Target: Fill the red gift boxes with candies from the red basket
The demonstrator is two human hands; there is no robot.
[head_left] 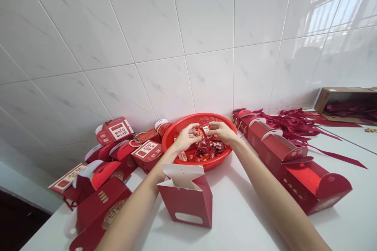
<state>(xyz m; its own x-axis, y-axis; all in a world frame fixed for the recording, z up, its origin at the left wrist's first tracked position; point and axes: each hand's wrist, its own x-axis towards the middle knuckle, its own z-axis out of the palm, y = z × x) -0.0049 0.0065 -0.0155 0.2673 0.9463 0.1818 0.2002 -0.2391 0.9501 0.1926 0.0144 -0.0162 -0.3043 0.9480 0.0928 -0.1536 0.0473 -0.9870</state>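
Wrapped sweets [203, 153], mostly red, lie heaped in a round red plastic basket [208, 163] on the white counter [231, 219], close to the tiled wall [209, 74]. Both hands are over the basket. The left hand [186, 139] comes in from the left, its thumb and fingers slightly apart beside the raised red packets near the middle of the heap. The right hand [222, 132] reaches in from the right, fingers curled at a packet with a white patch. Each grip looks narrow, but I cannot tell whether either one is closed on a sweet.

Nearer than the basket, between the forearms, an upright red paper box [185, 204] stands with its top open and a pale oval on its near side. To the left are many red boxes [100, 208], some overlapping, a few with cream labels. On the right, a row of red boxes [312, 180] runs from near to far. Dark red ribbons [291, 125] spread beyond this row, and an open cardboard box [332, 96] at the far right holds more dark red material.
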